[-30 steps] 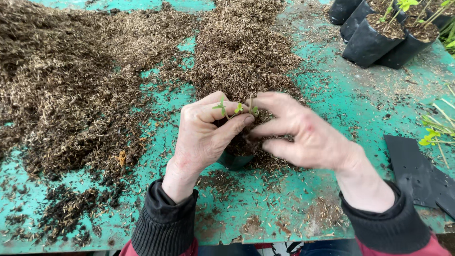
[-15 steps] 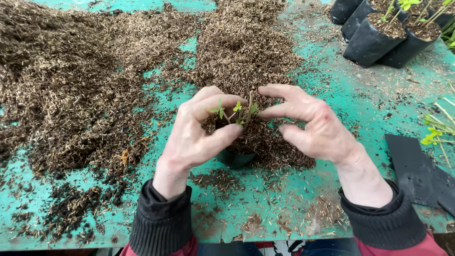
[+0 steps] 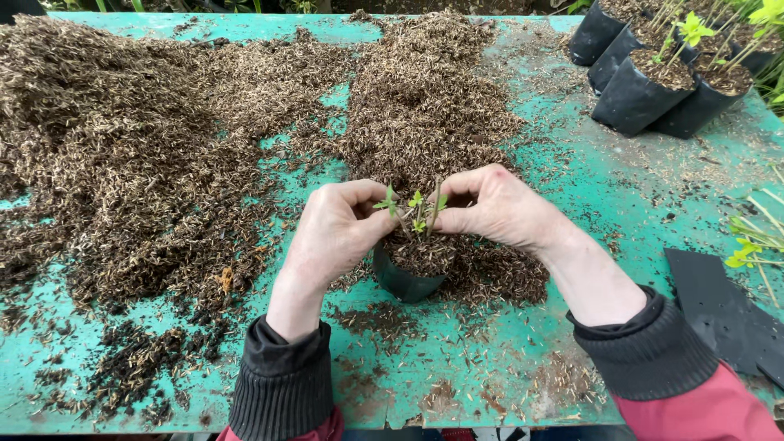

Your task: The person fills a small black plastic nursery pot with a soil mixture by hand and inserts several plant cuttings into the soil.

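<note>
A small black planting bag (image 3: 404,282) filled with brown husk mix stands on the turquoise table (image 3: 506,367) in front of me. A thin green seedling (image 3: 418,206) with a few small leaves rises from its middle. My left hand (image 3: 335,233) cups the bag's left rim, fingers curled in toward the seedling's stem. My right hand (image 3: 498,208) presses on the right rim, fingertips at the stem. Both hands squeeze the mix around the seedling.
A broad heap of brown husk mix (image 3: 163,139) covers the table's left and middle. Several filled black bags with seedlings (image 3: 653,73) stand at the back right. Loose green cuttings (image 3: 747,241) and flat empty black bags (image 3: 719,310) lie at the right edge.
Both hands drew back toward me and closed tighter round the bag's top. More of the bag's black wall now shows below them. The view shifted slightly upward.
</note>
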